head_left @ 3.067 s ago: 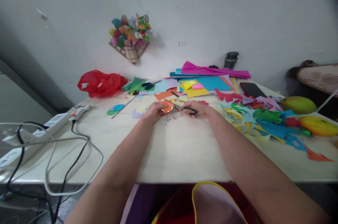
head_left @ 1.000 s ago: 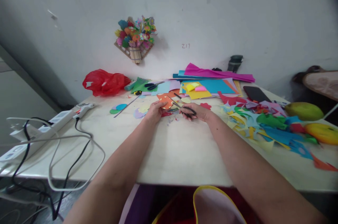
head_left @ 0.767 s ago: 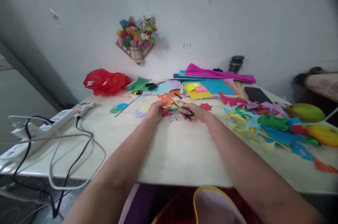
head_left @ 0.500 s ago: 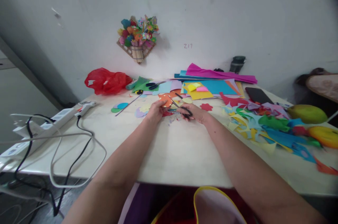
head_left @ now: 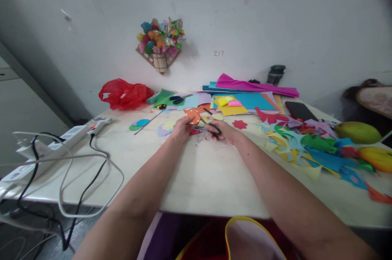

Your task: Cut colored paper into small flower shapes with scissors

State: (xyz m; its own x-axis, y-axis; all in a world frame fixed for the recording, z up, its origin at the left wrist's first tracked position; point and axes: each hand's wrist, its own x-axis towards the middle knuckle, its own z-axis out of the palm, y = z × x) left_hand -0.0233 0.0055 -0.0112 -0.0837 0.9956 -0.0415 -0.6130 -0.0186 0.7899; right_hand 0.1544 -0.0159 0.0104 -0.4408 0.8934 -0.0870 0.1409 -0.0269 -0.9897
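Observation:
Near the middle of the table, my left hand [head_left: 183, 127] is closed on a piece of orange paper [head_left: 191, 116], which sticks out above the fingers. My right hand [head_left: 223, 131] grips black-handled scissors [head_left: 216, 130], their blades pointing up and left towards the orange paper. Whether the blades touch its edge I cannot tell. Small paper bits lie on the table below and between the hands. A red paper flower [head_left: 239, 124] lies just right of my right hand. Left of my left hand are pale purple and yellow paper cutouts [head_left: 165, 128].
Coloured paper sheets [head_left: 254, 101] and a second pair of scissors [head_left: 180, 98] lie at the back. Paper scraps [head_left: 321, 158], a phone [head_left: 300, 111] and yellow-green fruit [head_left: 357, 132] are on the right. A power strip [head_left: 45, 154] with cables and a red plastic bag [head_left: 125, 93] occupy the left.
The scissors in my right hand have shifted slightly, their handles turned a little. My left hand and the orange paper stay nearly in place.

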